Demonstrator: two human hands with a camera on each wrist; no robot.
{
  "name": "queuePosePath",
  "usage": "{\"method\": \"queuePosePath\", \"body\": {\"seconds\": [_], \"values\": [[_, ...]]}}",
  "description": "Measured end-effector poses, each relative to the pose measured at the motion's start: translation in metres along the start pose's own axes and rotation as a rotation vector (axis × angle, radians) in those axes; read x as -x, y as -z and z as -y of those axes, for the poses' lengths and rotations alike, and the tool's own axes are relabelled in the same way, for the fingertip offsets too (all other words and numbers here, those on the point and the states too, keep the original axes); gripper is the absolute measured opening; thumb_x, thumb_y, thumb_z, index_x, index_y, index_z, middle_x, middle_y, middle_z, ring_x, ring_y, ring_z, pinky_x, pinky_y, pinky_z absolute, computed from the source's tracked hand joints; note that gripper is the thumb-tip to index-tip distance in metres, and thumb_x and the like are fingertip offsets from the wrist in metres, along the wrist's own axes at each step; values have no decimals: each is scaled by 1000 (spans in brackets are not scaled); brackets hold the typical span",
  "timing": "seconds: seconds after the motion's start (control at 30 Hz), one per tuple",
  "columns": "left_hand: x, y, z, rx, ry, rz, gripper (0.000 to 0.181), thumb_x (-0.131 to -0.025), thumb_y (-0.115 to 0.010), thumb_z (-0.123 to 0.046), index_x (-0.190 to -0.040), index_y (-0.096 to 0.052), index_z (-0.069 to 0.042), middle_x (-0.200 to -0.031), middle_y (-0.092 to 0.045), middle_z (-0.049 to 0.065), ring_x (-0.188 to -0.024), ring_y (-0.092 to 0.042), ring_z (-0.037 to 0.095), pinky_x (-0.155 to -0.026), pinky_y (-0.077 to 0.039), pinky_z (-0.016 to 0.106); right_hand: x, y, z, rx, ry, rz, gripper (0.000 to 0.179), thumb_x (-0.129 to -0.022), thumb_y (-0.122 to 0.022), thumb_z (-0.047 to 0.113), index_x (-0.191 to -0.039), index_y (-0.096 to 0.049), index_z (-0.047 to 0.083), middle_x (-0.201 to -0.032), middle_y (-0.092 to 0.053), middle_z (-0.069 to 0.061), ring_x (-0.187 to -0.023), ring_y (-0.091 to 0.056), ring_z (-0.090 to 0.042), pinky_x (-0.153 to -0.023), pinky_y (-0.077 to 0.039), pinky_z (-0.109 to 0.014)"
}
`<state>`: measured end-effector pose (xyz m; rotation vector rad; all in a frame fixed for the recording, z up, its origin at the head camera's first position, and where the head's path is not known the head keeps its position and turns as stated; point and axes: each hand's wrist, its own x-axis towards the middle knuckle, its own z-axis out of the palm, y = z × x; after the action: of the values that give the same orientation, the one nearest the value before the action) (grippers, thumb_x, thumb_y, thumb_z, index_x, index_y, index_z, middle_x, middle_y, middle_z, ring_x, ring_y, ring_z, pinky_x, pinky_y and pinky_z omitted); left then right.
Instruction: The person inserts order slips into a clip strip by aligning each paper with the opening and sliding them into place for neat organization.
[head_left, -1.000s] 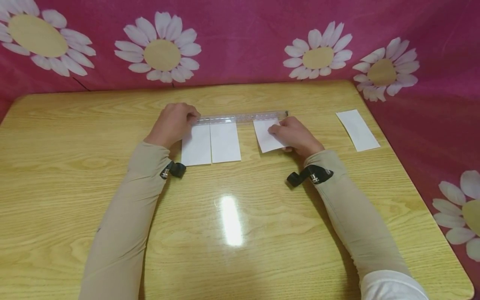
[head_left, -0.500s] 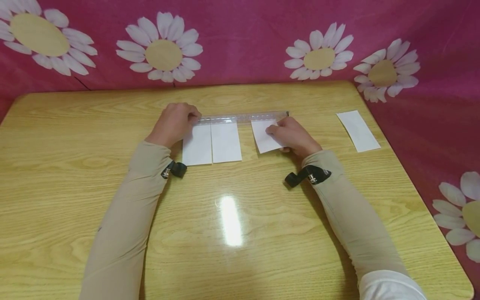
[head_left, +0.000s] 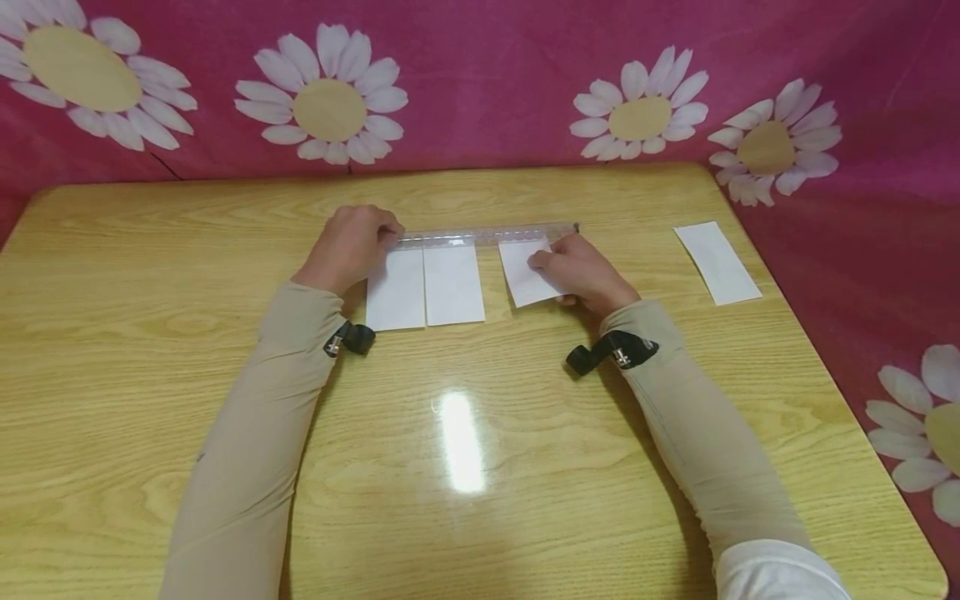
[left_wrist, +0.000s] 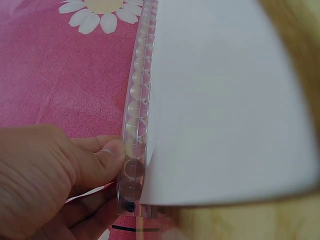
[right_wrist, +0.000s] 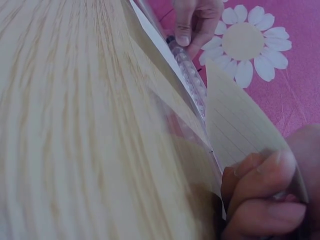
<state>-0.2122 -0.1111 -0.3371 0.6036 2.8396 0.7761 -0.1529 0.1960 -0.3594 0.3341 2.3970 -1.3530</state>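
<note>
A clear plastic strip with a row of round bubbles lies across the far part of the table. My left hand pinches its left end between thumb and fingers, seen closely in the left wrist view. Two white paper slips, a left one and a right one, lie side by side with their top edges at the strip. My right hand pinches a third paper slip, tilted, its top edge by the strip. In the right wrist view, this slip's underside shows faint ruled lines.
A fourth white paper slip lies slanted near the right edge of the wooden table. Behind the table hangs a pink cloth with large white flowers. Light reflects off the tabletop between my arms.
My right hand has shifted slightly left with its paper slip, narrowing the gap to the two slips lying side by side. My left hand keeps its hold on the strip.
</note>
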Motion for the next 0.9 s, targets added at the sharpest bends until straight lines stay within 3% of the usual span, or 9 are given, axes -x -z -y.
{"method": "queuePosePath", "body": {"seconds": [0.53,0.9], "values": [[0,0,0,9,7,-4,27,-103,-60,-4,-125,-73,-3,-131,-71,17,-117,-60,32,-113,-51,47,-2,-4,4,38,-7,-17,26,-103,-56,30,-98,-59,5,-83,-55,-3,-46,-43,-10,-42,-37,-23],[-1,0,1,11,26,8,28,-103,-59,-4,-127,-73,-4,-133,-70,16,-118,-60,32,-114,-51,46,-3,-7,6,54,-4,-10,27,-103,-56,29,-95,-62,5,-68,-50,2,-46,-42,-11,-43,-37,-24]]}}
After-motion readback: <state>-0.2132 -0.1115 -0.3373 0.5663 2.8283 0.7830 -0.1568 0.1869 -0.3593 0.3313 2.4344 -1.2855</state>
